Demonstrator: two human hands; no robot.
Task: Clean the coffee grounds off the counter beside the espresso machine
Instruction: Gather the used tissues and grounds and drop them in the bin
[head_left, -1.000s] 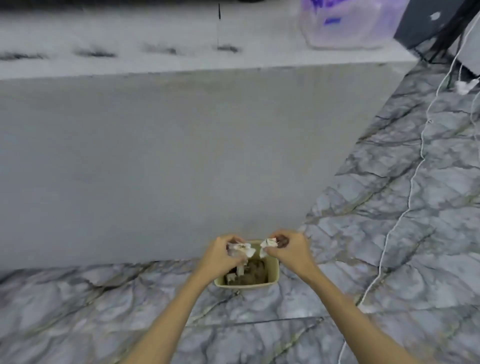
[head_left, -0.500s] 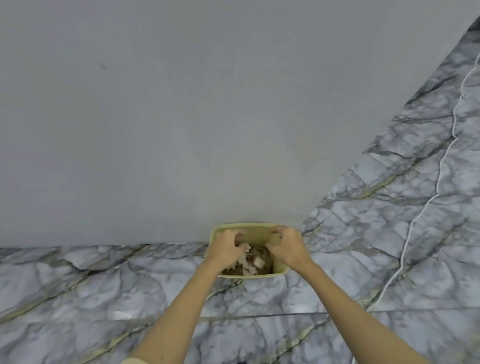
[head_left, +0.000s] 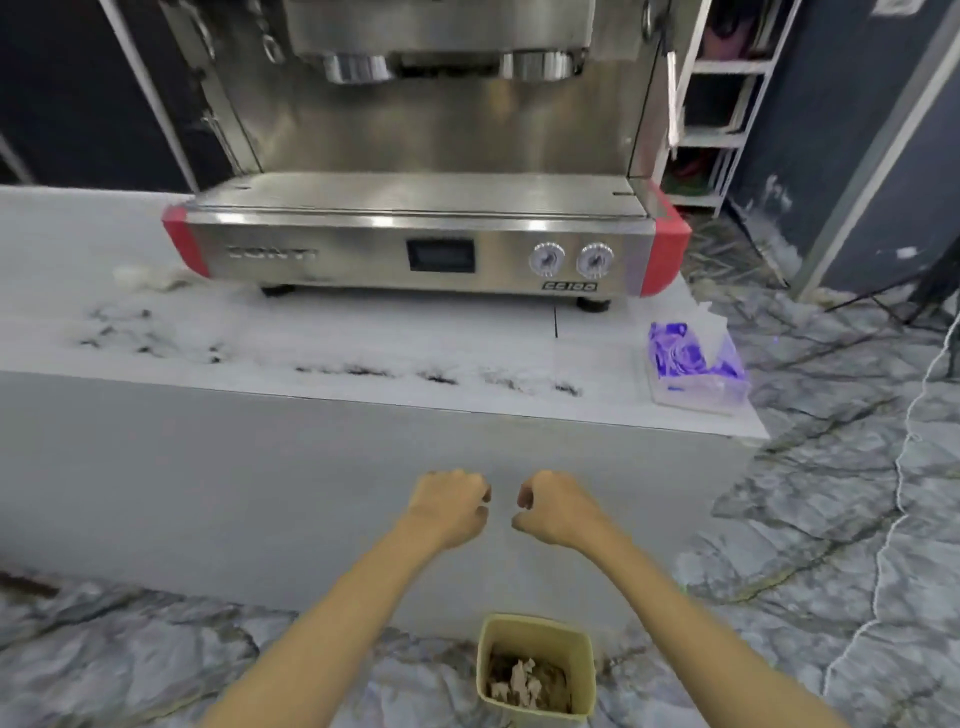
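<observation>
A steel espresso machine (head_left: 426, 228) with red corners is sitting on a white bench (head_left: 363, 343). Dark coffee grounds (head_left: 358, 370) are still streaking the bench along its front edge, so wiping carelessly risks pushing them onto the marble floor (head_left: 831, 519). A tissue pack (head_left: 696, 366) is lying at the bench's right end. Below, a yellow-green bin (head_left: 535, 667) is holding used tissues. The left hand (head_left: 449, 506) and right hand (head_left: 558, 506) are hovering loosely curled, holding nothing.

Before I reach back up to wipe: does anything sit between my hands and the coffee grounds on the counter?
Nothing visible does. Both the left hand and right hand hang empty before the counter's front face; the grounds lie along the counter's front edge, open air between.
</observation>
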